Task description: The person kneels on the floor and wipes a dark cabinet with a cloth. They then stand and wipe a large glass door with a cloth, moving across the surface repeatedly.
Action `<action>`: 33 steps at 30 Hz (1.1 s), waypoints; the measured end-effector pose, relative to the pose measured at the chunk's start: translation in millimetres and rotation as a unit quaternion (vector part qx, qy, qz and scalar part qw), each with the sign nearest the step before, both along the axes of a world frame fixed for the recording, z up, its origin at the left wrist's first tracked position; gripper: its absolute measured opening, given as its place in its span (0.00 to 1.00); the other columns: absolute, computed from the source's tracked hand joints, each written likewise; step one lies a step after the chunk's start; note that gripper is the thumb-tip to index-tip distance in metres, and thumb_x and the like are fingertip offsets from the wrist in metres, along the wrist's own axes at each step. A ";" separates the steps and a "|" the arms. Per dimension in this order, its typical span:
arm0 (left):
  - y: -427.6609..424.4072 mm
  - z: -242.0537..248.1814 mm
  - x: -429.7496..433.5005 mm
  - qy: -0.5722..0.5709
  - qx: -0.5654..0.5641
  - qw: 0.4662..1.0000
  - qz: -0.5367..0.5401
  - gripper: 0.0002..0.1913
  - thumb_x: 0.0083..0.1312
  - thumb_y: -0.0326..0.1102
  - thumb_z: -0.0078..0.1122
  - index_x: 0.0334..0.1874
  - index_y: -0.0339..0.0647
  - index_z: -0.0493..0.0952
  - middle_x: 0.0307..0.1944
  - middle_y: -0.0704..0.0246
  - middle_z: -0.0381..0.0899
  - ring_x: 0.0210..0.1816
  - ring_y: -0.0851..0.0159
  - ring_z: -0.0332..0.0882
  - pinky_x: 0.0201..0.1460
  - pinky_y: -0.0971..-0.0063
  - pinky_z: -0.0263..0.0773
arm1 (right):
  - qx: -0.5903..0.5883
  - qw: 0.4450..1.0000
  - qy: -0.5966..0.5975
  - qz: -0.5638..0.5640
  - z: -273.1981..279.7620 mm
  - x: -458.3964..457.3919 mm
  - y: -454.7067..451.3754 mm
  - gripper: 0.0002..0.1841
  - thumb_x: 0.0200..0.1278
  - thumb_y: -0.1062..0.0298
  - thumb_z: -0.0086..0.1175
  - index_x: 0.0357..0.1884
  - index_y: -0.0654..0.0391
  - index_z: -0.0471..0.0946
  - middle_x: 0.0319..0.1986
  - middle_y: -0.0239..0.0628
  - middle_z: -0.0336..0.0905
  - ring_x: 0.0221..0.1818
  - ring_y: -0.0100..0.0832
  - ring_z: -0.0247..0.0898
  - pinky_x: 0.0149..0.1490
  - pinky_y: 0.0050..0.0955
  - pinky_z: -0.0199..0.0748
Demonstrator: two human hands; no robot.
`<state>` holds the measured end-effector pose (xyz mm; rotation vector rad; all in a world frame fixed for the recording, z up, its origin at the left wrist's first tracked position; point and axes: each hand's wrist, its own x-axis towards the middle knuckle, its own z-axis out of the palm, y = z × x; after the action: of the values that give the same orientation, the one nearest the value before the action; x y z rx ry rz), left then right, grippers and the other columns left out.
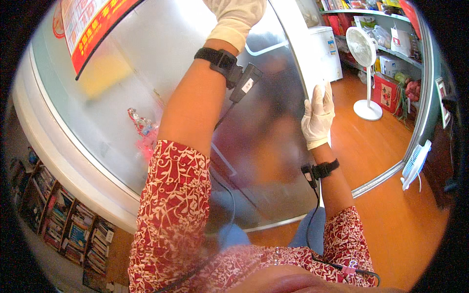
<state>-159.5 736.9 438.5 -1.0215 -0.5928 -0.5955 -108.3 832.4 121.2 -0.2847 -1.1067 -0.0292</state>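
Observation:
Before me stands a glossy, hazy door panel with dim reflections in it. My left hand, in a pale thin glove, reaches up in front of the panel's upper part. The top of the picture cuts off its fingers, so what they do is hidden. My right hand, gloved the same way, lies against the bright white edge of the panel, its fingers pointing up. Whether it grips that edge cannot be told. Both wrists carry black straps, the left strap and the right strap, each with a cabled device.
A red and yellow printed sheet hangs at upper left. Bookshelves stand at lower left. To the right are a white pedestal fan, a white chest-like appliance, stocked shelves, a floor track and a small blue-white fan.

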 end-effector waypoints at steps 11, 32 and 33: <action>19.1 -108.5 -11.3 -0.034 -0.190 0.981 -0.032 0.35 0.60 0.49 0.61 0.69 0.40 0.71 0.68 0.57 0.70 0.65 0.47 0.67 0.73 0.36 0.48 | 0.003 1.000 -0.014 -0.014 -2.5 2.3 27.8 0.37 0.63 0.86 0.55 0.75 0.50 0.67 0.71 0.61 0.62 0.67 0.57 0.69 0.66 0.38 0.72; -38.3 -188.5 -137.1 0.048 -0.286 0.955 0.061 0.28 0.59 0.49 0.62 0.64 0.60 0.78 0.72 0.67 0.69 0.72 0.57 0.65 0.73 0.40 0.52 | -0.018 0.970 -0.103 -0.220 -22.8 24.5 97.3 0.34 0.70 0.69 0.57 0.77 0.55 0.61 0.71 0.61 0.63 0.74 0.60 0.58 0.76 0.47 0.59; -51.6 -174.0 -147.3 0.028 -0.276 0.959 0.057 0.29 0.60 0.47 0.61 0.67 0.61 0.77 0.73 0.68 0.68 0.73 0.56 0.64 0.74 0.41 0.52 | -0.032 0.963 -0.116 -0.241 -22.8 26.1 102.9 0.34 0.71 0.69 0.57 0.77 0.56 0.61 0.72 0.60 0.62 0.75 0.59 0.56 0.77 0.47 0.57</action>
<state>-306.8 685.3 264.5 -1.5102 -0.7852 -0.2979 -82.2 935.2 98.4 -0.6173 -1.2502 -0.4704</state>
